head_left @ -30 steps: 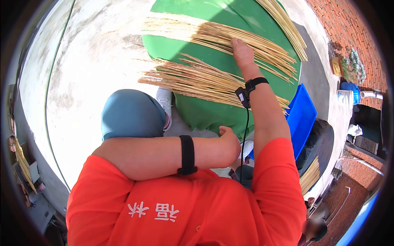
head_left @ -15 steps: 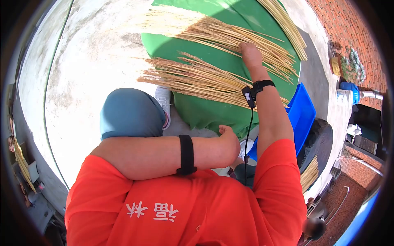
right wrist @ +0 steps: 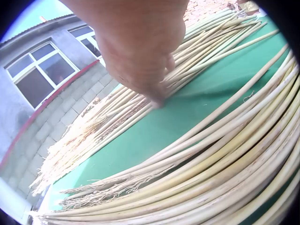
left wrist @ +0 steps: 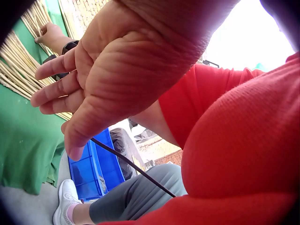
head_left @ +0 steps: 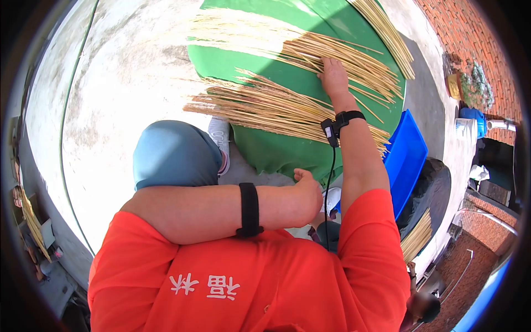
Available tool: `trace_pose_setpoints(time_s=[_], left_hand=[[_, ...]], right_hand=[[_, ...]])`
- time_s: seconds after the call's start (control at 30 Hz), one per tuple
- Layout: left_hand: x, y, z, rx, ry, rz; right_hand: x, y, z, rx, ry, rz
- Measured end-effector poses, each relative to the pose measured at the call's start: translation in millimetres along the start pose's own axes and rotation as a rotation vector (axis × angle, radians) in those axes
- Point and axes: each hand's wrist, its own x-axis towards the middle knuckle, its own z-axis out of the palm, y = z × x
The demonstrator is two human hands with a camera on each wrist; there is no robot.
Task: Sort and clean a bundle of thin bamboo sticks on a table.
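Long dry straw-coloured stalks with wispy tops, like broomcorn, lie in bundles on a green cloth (head_left: 260, 145). My right hand (head_left: 334, 77) reaches to the near edge of the far bundle (head_left: 365, 61), fingers bent down and pinching at its stalks. In the right wrist view the back of this hand (right wrist: 140, 51) shows over the stalks, and most of the grip is hidden. The near bundle (head_left: 265, 108) lies below that forearm. My left hand (left wrist: 108, 75) is held across in front of the body, palm showing and fingers extended, with nothing in it.
Another bundle of stalks (head_left: 387, 39) lies at the far right edge of the green-covered surface. A blue bin (head_left: 406, 155) stands beside it, next to a black covering (head_left: 434, 185) with more stalks. A cable (head_left: 330, 188) hangs from the right wrist camera.
My right hand shifted right along the far bundle, then slightly back left. Some stalks there have spread and slid. The left arm has stayed in place.
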Motion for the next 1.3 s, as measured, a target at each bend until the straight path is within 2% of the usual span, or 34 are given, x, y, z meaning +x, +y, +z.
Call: trace_pose_setpoints(time_s=[0.17, 0.3, 0.37, 0.47, 0.53, 0.57, 0.67, 0.77, 1.0, 1.1, 1.17, 1.3], left_hand=[[0, 0, 0, 0.013, -0.006, 0.000], [0, 1, 3, -0.024, 0.042, -0.032], [2, 1, -2, -0.075, -0.014, -0.071], [6, -2, 0, -0.114, -0.053, -0.044], [6, -2, -1, -0.106, -0.052, -0.042], [6, -2, -2, -0.099, -0.052, -0.039], [5, -2, -4, -0.082, -0.054, -0.027], [3, -2, -5, -0.070, -0.060, -0.019], [0, -1, -1, -0.078, -0.009, -0.050], [0, 0, 0, -0.068, -0.015, -0.028], [-3, 1, 3, -0.003, 0.015, -0.003], [7, 3, 7, -0.008, -0.022, -0.020]], right_hand=[[0, 4, 5, 0.067, -0.088, 0.054], [-9, 8, 22, 0.109, 0.046, -0.006], [-10, 6, 20, 0.086, 0.106, -0.007], [-9, 1, 6, 0.084, 0.037, 0.061], [-4, 1, -1, 0.032, -0.140, 0.104], [-1, 4, 4, 0.028, -0.137, 0.105], [0, 8, 13, -0.004, -0.210, -0.004], [-5, 5, 11, 0.003, -0.193, -0.084], [-20, 4, 7, 0.059, -0.094, -0.127], [-23, 6, 5, 0.064, -0.093, -0.083], [-24, 4, 7, 0.047, 0.081, 0.033], [-21, 5, 3, 0.033, 0.023, 0.090]])
